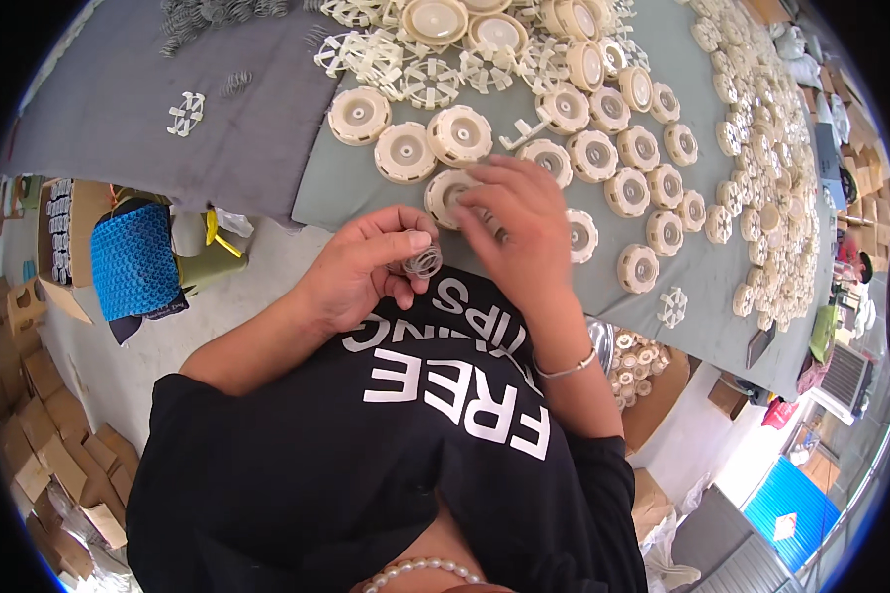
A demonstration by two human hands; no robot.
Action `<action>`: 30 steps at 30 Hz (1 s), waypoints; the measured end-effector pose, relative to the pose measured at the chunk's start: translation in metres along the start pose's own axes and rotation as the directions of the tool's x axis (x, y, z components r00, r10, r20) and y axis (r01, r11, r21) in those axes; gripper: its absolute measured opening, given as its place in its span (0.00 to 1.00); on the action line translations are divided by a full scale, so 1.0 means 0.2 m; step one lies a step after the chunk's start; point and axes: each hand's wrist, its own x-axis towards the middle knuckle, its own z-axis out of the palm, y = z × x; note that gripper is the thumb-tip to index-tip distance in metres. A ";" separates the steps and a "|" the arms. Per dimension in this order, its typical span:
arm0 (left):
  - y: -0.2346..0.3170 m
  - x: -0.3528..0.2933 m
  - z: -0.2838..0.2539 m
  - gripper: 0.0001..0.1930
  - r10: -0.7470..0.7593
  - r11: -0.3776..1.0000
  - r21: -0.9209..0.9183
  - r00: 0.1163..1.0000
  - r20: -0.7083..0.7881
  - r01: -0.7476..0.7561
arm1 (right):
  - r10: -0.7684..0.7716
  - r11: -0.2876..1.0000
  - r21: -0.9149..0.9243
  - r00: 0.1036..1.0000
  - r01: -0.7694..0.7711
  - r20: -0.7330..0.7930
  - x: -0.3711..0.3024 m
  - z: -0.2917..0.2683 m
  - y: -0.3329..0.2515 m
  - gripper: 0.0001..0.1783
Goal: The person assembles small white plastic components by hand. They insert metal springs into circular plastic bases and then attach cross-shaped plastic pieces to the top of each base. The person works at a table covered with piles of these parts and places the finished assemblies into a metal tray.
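1 spring [424, 262], near the centre of the frame, is pinched by thumb and fingers of the left hand [356, 269]; it looks light and springy, likely best held across its coils. The right hand [526, 222] bends over a disc [440, 201], grip unclear.

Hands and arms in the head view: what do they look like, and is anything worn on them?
The left hand and right hand are ungloved. Black sleeves end short, leaving the forearms uncovered. A thin silvery bracelet circles the right wrist.
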 end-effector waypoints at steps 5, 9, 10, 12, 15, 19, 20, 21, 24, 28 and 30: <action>0.04 0.04 -0.01 0.11 0.139 0.989 0.051 0.989 -0.053 -0.136 | -0.001 0.992 -0.123 1.000 0.003 0.016 0.20 -0.05 0.01 0.15; 0.08 0.05 -0.01 0.13 0.166 0.986 0.030 0.986 0.004 -0.166 | 0.016 0.935 -0.349 0.980 0.055 0.199 0.33 0.00 0.11 0.22; 0.10 0.04 0.00 0.13 0.177 0.983 0.039 0.984 0.019 -0.177 | 0.011 0.927 -0.370 0.983 0.059 0.183 0.35 -0.02 0.13 0.22; 0.11 0.03 0.02 0.15 0.180 0.984 0.020 0.983 -0.023 -0.179 | 0.002 0.916 -0.396 0.986 0.066 0.168 0.37 -0.05 0.16 0.22; 0.11 0.03 0.05 0.18 0.221 0.975 0.000 0.973 -0.062 -0.222 | 0.066 0.998 -0.022 0.975 -0.063 0.213 0.33 -0.13 0.05 0.20; 0.06 0.05 0.07 0.18 0.391 0.904 0.198 0.920 -0.022 -0.379 | 0.271 0.799 0.435 0.894 -0.416 0.357 0.14 -0.13 -0.11 0.19; 0.06 0.05 0.08 0.17 0.398 0.897 0.219 0.917 -0.024 -0.384 | 0.318 0.722 0.514 0.882 -0.463 0.348 0.08 -0.11 -0.13 0.18; 0.06 0.05 0.10 0.17 0.406 0.890 0.240 0.914 -0.027 -0.388 | 0.404 0.641 0.556 0.848 -0.529 0.342 0.04 -0.10 -0.14 0.18; 0.08 0.06 0.11 0.15 0.326 0.916 0.264 0.944 -0.046 -0.303 | 0.214 0.876 0.414 0.969 -0.247 0.126 0.01 -0.12 -0.14 0.17; 0.12 0.08 0.07 0.14 -0.074 0.997 -0.001 0.997 0.008 0.074 | -0.399 0.905 0.140 0.916 0.401 -0.045 0.05 -0.17 -0.08 0.17; 0.14 0.07 0.05 0.13 -0.129 0.985 -0.101 0.986 0.102 0.140 | -0.506 0.859 0.109 0.862 0.501 0.024 0.08 -0.23 -0.14 0.18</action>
